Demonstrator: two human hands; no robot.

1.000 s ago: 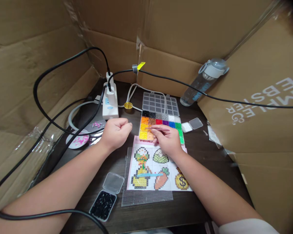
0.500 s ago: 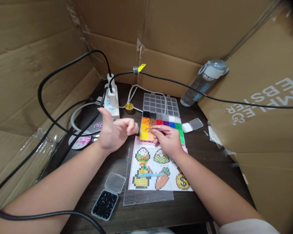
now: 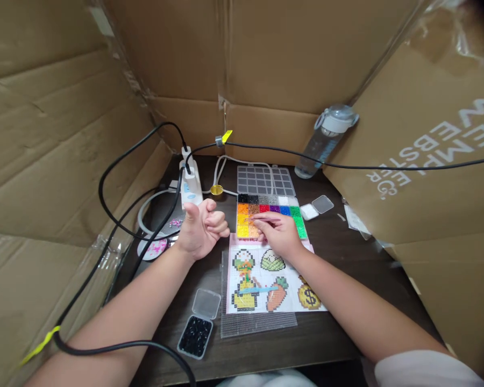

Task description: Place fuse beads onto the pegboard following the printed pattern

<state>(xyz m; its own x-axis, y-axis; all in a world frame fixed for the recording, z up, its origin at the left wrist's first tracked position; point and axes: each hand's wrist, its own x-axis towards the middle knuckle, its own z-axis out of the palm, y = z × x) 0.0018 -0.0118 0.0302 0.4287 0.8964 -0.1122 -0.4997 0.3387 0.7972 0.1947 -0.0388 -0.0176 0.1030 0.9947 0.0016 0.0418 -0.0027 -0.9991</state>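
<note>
My right hand (image 3: 280,231) pinches a pair of pink tweezers (image 3: 266,219), whose tips point left over the yellow and orange cells of a bead box (image 3: 264,209). This box is sorted by colour, and its clear gridded lid (image 3: 266,181) lies folded back behind it. Left of the box, my left hand (image 3: 204,228) is held palm up, thumb stretched out and fingers half curled, with nothing visible in it. Below both hands lies a pattern sheet (image 3: 254,269) with pixel pictures and some coloured beads on it. A clear pegboard (image 3: 262,325) sticks out from under the sheet.
A small case of black beads (image 3: 196,336) stands open at the front left. Black cables (image 3: 116,217) loop across my left forearm to a white power strip (image 3: 190,188). Behind are a water bottle (image 3: 326,140) and a small gold dish (image 3: 216,190). Cardboard walls (image 3: 274,70) enclose the table.
The camera view has shifted, so the table things appear lower. My left hand has turned a little, showing more of its curled fingers. The tweezers stay over the yellow and orange cells.
</note>
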